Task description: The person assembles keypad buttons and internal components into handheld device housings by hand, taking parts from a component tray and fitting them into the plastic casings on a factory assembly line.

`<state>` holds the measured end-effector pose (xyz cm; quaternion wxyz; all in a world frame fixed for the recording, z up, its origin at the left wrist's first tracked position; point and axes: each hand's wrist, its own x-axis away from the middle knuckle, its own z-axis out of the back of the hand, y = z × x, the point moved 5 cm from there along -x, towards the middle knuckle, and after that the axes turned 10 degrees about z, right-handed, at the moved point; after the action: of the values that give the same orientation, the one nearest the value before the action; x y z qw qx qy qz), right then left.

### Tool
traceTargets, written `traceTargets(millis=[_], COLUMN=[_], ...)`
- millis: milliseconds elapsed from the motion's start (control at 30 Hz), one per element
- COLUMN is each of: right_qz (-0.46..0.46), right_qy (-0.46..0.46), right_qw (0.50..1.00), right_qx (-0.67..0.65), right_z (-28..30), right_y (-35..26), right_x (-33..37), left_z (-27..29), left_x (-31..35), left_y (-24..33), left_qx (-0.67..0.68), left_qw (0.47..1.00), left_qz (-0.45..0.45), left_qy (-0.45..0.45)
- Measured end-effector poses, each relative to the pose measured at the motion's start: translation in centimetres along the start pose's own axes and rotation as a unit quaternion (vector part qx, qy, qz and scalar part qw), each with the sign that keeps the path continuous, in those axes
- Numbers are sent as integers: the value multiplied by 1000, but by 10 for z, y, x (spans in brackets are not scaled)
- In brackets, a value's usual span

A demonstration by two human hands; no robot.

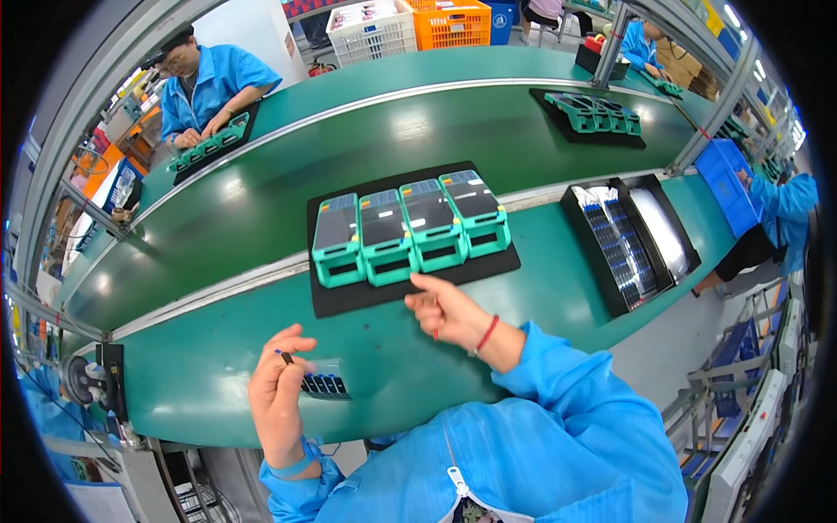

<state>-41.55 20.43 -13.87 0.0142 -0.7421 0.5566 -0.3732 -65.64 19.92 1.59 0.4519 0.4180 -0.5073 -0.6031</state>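
Between the thumb and fingers of my left hand is a clear sheet with a row of small black pieces with blue ends. Another small black, blue-ended piece sticks up at the fingertips. My right hand holds nothing that I can see; its index finger is extended, the others loosely curled. The fingertip is by the front edge of several green-framed units with dark panels, side by side on a black mat. Whether it touches them I cannot tell.
A black open box of dark, blue-marked strips stands on the right of the green bench. Beyond runs a green conveyor belt, carrying another mat of green units. A co-worker handles units at far left; a blue bin stands right.
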Motion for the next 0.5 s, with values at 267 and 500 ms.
traceTargets(millis=[267, 500], right_qz=[111, 231], right_qy=[95, 148], right_qw=[983, 951], right_qx=[111, 145], right_z=[-9, 8], right_y=[-129, -195], right_x=[-143, -160], left_z=[9, -31], left_x=[-32, -61], left_y=[-45, -68], left_qx=[96, 154], left_qw=[991, 966], left_qz=[86, 181], left_qy=[-34, -100])
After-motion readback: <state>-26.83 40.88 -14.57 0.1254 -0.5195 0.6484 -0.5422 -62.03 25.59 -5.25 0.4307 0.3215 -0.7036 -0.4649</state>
